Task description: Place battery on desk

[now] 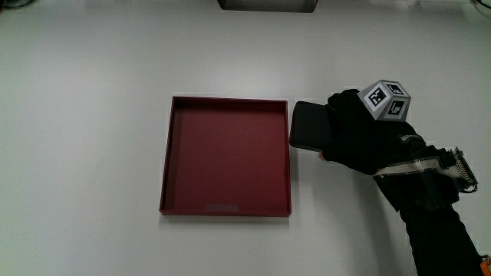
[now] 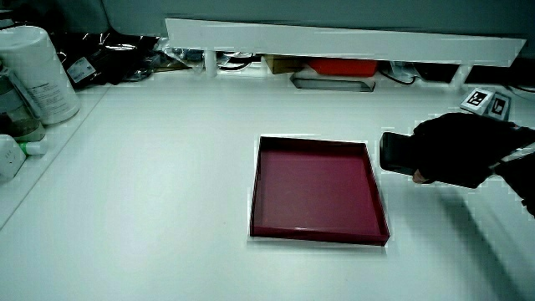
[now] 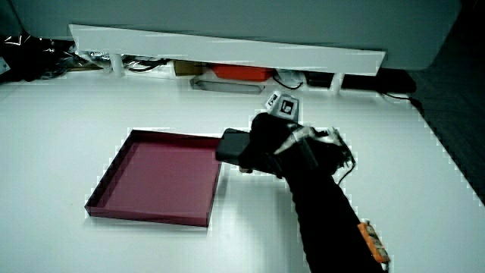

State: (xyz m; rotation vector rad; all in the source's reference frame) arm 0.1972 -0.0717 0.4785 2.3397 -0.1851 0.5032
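Note:
A flat black battery (image 1: 308,126) lies beside the rim of the dark red tray (image 1: 172,153), outside it, over the white desk. The gloved hand (image 1: 360,138) grips the battery's end away from the tray, with the patterned cube (image 1: 385,100) on its back. In both side views the battery (image 2: 391,151) (image 3: 233,145) sticks out from the hand (image 2: 456,149) (image 3: 269,144) toward the tray (image 2: 261,163) (image 3: 106,182). Whether the battery rests on the desk or hangs just above it, I cannot tell. The tray holds nothing.
A low white partition (image 2: 334,40) runs along the desk's edge farthest from the person, with a red box (image 2: 343,67) and cables under it. A white jar (image 2: 38,71) stands at the desk's edge in a side view. A grey object (image 1: 267,4) sits by the partition.

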